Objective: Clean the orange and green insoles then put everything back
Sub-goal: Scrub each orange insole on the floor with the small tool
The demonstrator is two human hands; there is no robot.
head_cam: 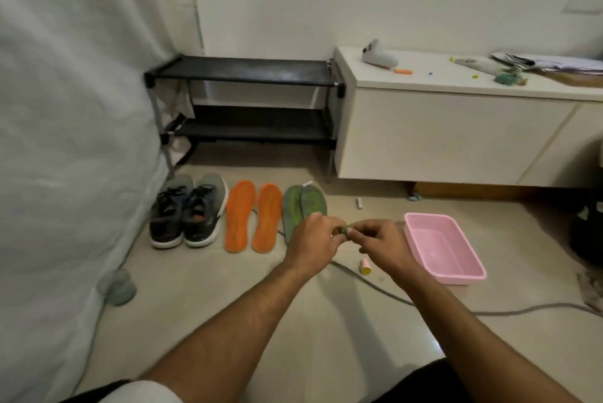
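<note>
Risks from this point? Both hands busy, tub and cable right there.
1. Both hands, left hand and right hand, pinch a small green wad above the floor; if the grip slips it could drop near the small pink-and-yellow tube.
2. The grey cable runs under the forearms and could snag.
3. The pink rectangular plastic tub sits beside the right hand; an elbow swing might knock it.

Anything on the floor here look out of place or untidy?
Yes. The green insoles overlap rather than lying side by side like the orange insoles. A small pink tube and a grey cable lie loose near the pink basin.
</note>
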